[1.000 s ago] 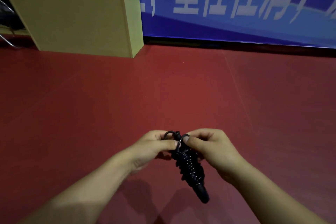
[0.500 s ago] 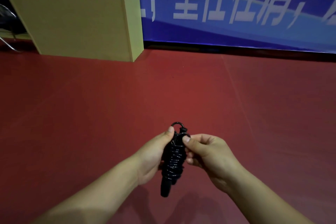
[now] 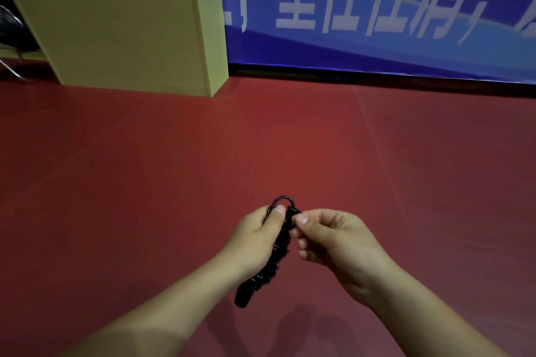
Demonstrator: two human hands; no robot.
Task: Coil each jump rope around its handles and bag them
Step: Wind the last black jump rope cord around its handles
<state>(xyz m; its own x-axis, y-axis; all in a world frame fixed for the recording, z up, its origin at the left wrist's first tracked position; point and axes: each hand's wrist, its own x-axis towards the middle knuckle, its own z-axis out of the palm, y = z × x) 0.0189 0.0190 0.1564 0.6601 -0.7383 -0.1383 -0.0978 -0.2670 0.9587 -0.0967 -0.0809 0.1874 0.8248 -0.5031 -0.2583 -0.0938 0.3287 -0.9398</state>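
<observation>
Jump rope (image 3: 274, 255), black and wound into a tight bundle around its handles, is held up over the red floor (image 3: 174, 182), low in the picture at about 6 o'clock from the middle. It hangs tilted, with its top near both thumbs and its bottom end pointing down toward 7 o'clock. One bare handle end sticks out at the bottom. At the top, a small loop of rope (image 3: 282, 201) pokes up at 12 o'clock from the bundle. The left hand (image 3: 256, 236) grips the bundle from the 9 o'clock side. Its fingers are curled round the coils and its thumb lies flat along the top, with the tip just under the loop. The right hand (image 3: 330, 236) is at 3 o'clock from the bundle. Its thumb and first finger pinch the top end of the rope just beside the loop. Its other fingers are curled in and loose, and they hold nothing more. Both bare arms reach in from the bottom of the picture. Far off at 11 o'clock a pale yellow wooden box (image 3: 124, 38) stands on the floor. Behind it, from 12 to 2 o'clock, a blue banner (image 3: 377, 9) with big white letters runs along the wall.
</observation>
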